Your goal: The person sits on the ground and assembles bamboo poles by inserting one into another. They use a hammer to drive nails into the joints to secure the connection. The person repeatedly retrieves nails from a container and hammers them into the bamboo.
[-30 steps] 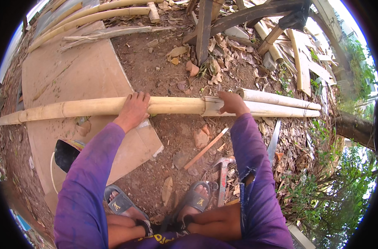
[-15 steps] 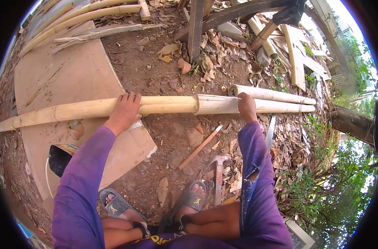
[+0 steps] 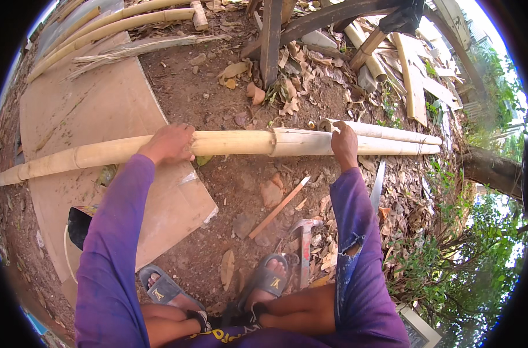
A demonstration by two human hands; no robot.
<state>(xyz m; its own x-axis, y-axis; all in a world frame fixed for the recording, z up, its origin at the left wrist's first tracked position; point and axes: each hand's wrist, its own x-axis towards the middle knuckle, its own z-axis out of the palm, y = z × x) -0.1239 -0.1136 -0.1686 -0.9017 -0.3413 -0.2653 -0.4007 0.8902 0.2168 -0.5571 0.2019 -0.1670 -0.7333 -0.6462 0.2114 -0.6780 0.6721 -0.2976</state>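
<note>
Presently: bamboo pole (image 3: 235, 142), lying across bare dirt, 9 to 3 o'clock. Left hand (image 3: 170, 144) clasps it over the top; right hand (image 3: 345, 145) has slid toward 3 o'clock, now gripping past the node. Hands spread wider, steadying it. Hammer (image 3: 304, 232) at 5 o'clock.

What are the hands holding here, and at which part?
Both hold the long bamboo pole lying on the ground: the left hand rests over its middle stretch, the right hand grips near its cut end.

Long pale bamboo pole (image 3: 240, 142), lying level across bare dirt and a plywood sheet (image 3: 90, 110).
</note>
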